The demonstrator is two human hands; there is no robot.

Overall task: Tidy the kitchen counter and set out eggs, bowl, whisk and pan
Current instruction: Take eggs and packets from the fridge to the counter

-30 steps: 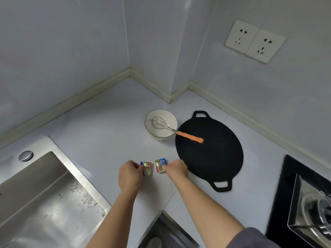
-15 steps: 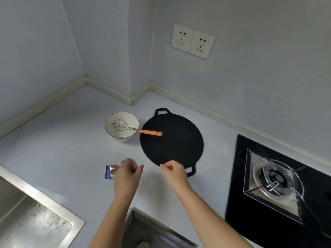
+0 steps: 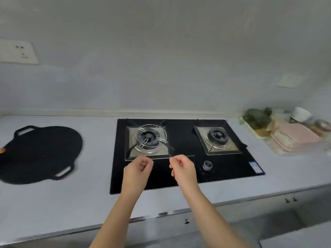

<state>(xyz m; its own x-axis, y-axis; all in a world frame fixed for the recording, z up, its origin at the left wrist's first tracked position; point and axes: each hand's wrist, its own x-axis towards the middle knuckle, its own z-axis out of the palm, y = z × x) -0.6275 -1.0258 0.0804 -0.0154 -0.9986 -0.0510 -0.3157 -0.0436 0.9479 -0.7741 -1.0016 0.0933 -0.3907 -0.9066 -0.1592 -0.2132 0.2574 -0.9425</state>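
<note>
- Left hand [image 3: 138, 167]: fingers loosely curled, nothing held; above the front edge of the black glass two-burner hob [image 3: 180, 136], just in front of the left steel burner [image 3: 147, 138].
- Right hand [image 3: 182, 167]: same loose curl, empty; just beside the left, near the small round metal knob [image 3: 207, 165].
- Flat black round griddle pan with two loop handles [image 3: 41, 154]: on the pale grey counter [image 3: 96, 154], left of the hob, well apart from both hands.
- Pan's long axis, handle to handle: back-left to front-right; one loop toward the back wall, the other toward the counter's front edge and the hob.
- Orange whisk handle tip [image 3: 1, 150]: over the pan's left rim; too little showing to give its axis.
- Bowl, eggs: not in view.
- Step, as judged: empty-handed reach toward the counter's right end, where a blurred pile with a pink flat stack [image 3: 297, 136] sits.
- To do it well: pass above the burner supports, clear of the knob; spread the fingers before contact; take one item at a time; set eggs beside the pan, away from the front edge.
</note>
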